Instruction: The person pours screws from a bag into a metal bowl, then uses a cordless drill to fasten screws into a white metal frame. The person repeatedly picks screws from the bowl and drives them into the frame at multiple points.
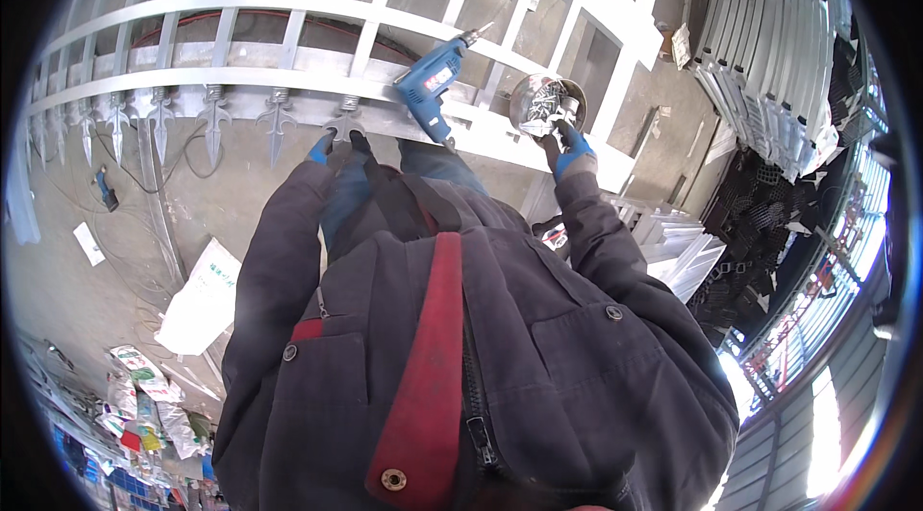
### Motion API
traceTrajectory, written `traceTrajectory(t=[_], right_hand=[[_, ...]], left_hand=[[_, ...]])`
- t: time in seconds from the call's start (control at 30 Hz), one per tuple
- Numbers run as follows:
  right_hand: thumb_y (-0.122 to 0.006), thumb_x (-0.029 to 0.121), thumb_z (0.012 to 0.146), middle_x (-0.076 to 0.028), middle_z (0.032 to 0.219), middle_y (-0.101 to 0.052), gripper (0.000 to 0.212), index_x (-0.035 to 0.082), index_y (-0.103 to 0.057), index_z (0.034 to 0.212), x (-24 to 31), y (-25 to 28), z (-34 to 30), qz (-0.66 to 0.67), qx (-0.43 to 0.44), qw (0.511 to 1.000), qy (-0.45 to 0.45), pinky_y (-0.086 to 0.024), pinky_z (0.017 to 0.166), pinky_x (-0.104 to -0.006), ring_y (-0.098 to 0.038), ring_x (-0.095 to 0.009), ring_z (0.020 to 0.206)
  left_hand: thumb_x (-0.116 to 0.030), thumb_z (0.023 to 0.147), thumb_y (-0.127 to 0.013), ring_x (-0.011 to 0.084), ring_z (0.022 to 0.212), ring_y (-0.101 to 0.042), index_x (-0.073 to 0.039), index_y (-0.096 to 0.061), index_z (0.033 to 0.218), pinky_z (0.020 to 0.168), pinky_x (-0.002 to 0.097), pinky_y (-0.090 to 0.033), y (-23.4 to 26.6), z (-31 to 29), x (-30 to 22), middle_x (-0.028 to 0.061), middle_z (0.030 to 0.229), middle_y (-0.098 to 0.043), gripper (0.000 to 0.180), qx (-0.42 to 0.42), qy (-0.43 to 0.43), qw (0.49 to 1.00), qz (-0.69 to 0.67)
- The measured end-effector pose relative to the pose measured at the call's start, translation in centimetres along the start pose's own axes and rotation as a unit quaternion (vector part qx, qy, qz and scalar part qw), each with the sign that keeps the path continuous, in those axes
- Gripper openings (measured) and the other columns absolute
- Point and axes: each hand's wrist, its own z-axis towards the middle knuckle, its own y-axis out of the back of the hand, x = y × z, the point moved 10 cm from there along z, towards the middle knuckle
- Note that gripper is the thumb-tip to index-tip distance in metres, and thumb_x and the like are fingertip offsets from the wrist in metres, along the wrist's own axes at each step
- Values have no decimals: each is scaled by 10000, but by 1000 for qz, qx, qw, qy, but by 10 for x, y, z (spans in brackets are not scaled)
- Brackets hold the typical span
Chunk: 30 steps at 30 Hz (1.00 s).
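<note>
A white metal fence panel [260, 76] lies in front of me, with a row of silver spear-point finials [213, 119] along its near edge. My left hand [336, 151], in a dark and blue glove, has its fingers closed around the tip of one finial [347, 121]. At the right, my gloved right hand [571, 153] is at the near rim of a round metal bowl [517, 107] of screws [544, 99]. Its fingers are closed by shiny metal there; what they grip is unclear. Between my hands, a blue power drill [430, 86] rests on the panel, bit pointing away.
Stacked white metal panels [764, 59] stand at the far right, beside a heap of black parts [745, 242]. On the left floor are a white sack [200, 298], loose cables, and another blue tool [104, 188]. Several bags [144, 386] lie at lower left.
</note>
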Motion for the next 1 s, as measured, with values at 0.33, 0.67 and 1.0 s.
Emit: traceTrajectory(t=[0.33, 0.67, 1.0], right_hand=[[-698, 531, 863, -281, 1429, -525, 933, 33, -338, 1565, -50, -18, 6, -223, 137, 963, 56, -521, 1017, -492, -627, -418, 1221], [-493, 181, 968, -260, 1122, -698, 430, 11, -577, 1353, -118, 33, 29, 171, 61, 983, -8, -558, 855, -487, -714, -395, 975], [-457, 208, 1027, -129, 980, -689, 375, -62, -582, 1257, -4, 87, -18, 669, 249, 700, -16, -560, 710, -336, -683, -195, 848]], left_hand=[[-356, 971, -696, 184, 999, -650, -22, -553, 1427, 872, 332, -503, 55, -108, 34, 99, 1160, -684, 583, -249, -42, 965, 74], [-237, 1019, -649, 181, 1110, -648, 3, -604, 1364, 976, 315, -510, -98, -182, -124, 112, 1230, -690, 423, -276, -205, 934, 99], [-242, 1044, -613, 136, 986, -644, -9, -626, 1360, 868, 278, -532, -367, -173, -315, 78, 1146, -699, 393, 73, -276, 947, 148]])
